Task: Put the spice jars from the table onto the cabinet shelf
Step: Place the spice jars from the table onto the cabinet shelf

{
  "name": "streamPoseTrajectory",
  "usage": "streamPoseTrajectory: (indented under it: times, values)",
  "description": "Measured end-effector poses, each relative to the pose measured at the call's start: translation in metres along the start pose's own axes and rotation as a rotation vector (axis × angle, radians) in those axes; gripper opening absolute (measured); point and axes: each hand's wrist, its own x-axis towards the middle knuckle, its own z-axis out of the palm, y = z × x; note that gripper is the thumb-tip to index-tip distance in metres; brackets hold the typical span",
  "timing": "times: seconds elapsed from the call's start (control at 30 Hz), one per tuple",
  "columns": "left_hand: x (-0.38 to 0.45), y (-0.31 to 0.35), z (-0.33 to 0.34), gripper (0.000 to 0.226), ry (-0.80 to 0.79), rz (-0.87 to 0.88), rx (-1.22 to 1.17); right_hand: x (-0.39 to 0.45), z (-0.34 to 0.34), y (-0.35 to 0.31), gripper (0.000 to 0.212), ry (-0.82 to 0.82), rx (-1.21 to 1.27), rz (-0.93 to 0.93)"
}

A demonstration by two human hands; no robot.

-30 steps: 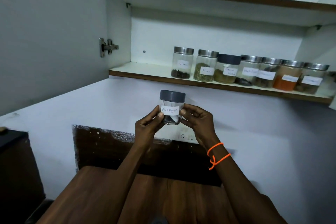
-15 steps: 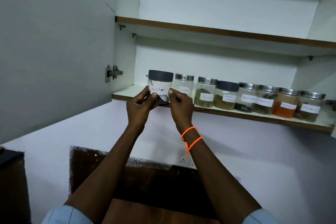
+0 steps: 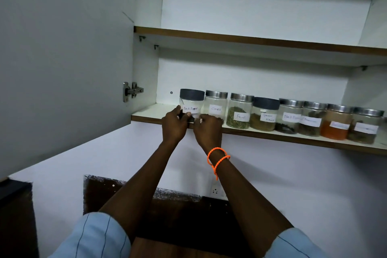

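Note:
A glass jar with a dark grey lid and a "Black Pepper" label (image 3: 191, 101) stands at the left end of the row on the lower cabinet shelf (image 3: 146, 114). My left hand (image 3: 173, 124) grips its lower left side and my right hand (image 3: 207, 129) its lower right side; both hide the jar's base. Right beside it stands the "Cloves" jar (image 3: 216, 103), then the fennel jar (image 3: 240, 111) and several more labelled spice jars.
The open cabinet door (image 3: 62, 58) hangs at the left with its hinge (image 3: 130, 91). An upper shelf (image 3: 251, 40) is above the jar row. A stretch of bare shelf lies left of the held jar. The wooden table (image 3: 178, 249) edge shows below.
Both hands lifted the black pepper jar from chest height up to the shelf and moved it in beside the Cloves jar. The camera has tilted upward.

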Motion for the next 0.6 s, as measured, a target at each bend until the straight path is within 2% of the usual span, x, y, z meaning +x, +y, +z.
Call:
streamPoseTrajectory:
  times: [0.1, 0.17, 0.23, 0.33, 0.43, 0.6]
  values:
    - [-0.01, -0.007, 0.004, 0.015, 0.068, 0.094, -0.026, -0.012, -0.002, 0.012, 0.021, 0.005, 0.065, -0.081]
    - [-0.025, -0.019, 0.005, 0.025, 0.169, 0.114, -0.081, -0.028, -0.001, 0.027, 0.018, 0.022, 0.113, -0.112]
    - [-0.05, -0.036, 0.009, 0.045, 0.241, 0.085, -0.139, -0.049, 0.003, 0.048, 0.02, 0.009, 0.116, -0.1]
    - [-0.103, -0.072, 0.018, 0.047, 0.229, 0.007, -0.177, -0.087, 0.013, 0.086, 0.022, -0.069, 0.096, -0.014]
    - [-0.174, -0.115, 0.022, 0.044, 0.099, -0.154, -0.111, -0.134, 0.023, 0.125, 0.022, -0.212, 0.018, 0.109]
    - [-0.289, -0.17, -0.002, 0.042, -0.31, -0.356, 0.189, -0.228, 0.036, 0.184, 0.029, -0.636, -0.145, 0.321]
